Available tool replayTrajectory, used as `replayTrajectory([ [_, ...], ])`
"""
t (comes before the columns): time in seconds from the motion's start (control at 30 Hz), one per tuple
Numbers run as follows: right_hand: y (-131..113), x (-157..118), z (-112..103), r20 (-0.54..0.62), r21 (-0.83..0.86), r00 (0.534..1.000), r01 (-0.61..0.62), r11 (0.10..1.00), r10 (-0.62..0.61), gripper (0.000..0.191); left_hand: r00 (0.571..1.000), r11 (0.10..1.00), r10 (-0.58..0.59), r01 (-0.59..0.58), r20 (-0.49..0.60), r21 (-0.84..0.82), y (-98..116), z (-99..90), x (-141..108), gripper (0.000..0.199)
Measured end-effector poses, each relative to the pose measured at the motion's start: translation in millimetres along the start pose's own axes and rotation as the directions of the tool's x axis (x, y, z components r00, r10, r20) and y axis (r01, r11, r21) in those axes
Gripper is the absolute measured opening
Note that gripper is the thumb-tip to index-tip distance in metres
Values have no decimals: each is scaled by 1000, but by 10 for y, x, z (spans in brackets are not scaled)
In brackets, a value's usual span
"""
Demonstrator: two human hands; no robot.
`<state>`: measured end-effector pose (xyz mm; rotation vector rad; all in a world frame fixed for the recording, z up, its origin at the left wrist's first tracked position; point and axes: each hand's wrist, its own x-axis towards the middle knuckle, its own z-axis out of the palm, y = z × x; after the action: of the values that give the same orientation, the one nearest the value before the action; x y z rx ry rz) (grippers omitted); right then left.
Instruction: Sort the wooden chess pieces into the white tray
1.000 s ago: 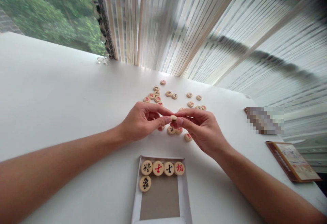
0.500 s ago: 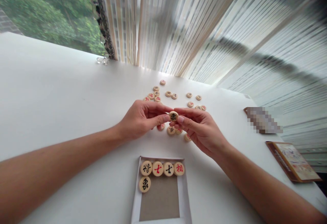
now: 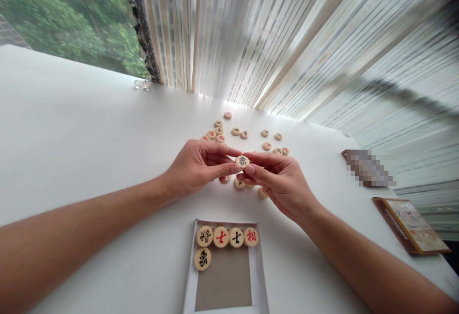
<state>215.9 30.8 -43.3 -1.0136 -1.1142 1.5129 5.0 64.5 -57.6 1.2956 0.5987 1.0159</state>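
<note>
A round wooden Chinese chess piece with a black character is pinched between my left hand and my right hand. Both hands are closed on its edges, and its face tilts up toward me. It hangs above the table, over a few loose pieces that my fingers partly cover. Nearer to me lies a shallow white open box. Along its far side sits a row of pieces, among them a red one and a black one. Another black piece starts a second row at the left.
Several more chess pieces are scattered on the white table beyond my hands. A brown-edged booklet or case and a blurred-out item lie at the right. String curtains hang at the far edge, beside small clear ornaments.
The held piece has tipped slightly, so its face catches more light. Both hands keep nearly the same place, and the pieces in the box have not moved.
</note>
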Motion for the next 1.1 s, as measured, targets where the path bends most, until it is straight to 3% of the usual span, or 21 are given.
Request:
replayTrajectory([
  [0.37, 24, -31, -17, -16, -175, 994, 104, 979, -108, 30, 999, 999, -15, 14, 29, 36, -13, -1, -16, 30],
  [0.6, 26, -26, 0, -8, -192, 990, 134, 972, -138, 32, 999, 998, -7, 5, 37, 58, 5, 23, -35, 29],
  [0.8, 2, -33, 29, -14, -157, 993, 116, 981, -120, 37, 997, 991, 72, -76, 38, 107, -10, 48, -47, 29],
  [1.0, -12, -37, 45, -48, -135, 996, 67, 989, -74, 38, 983, 921, 184, -176, 11, 348, -2, 64, -81, 25],
  [1.1, 1, -44, 36, -43, -123, 998, 46, 991, -52, 35, 965, 871, 256, -252, 48, 422, 8, 68, -96, 19],
])
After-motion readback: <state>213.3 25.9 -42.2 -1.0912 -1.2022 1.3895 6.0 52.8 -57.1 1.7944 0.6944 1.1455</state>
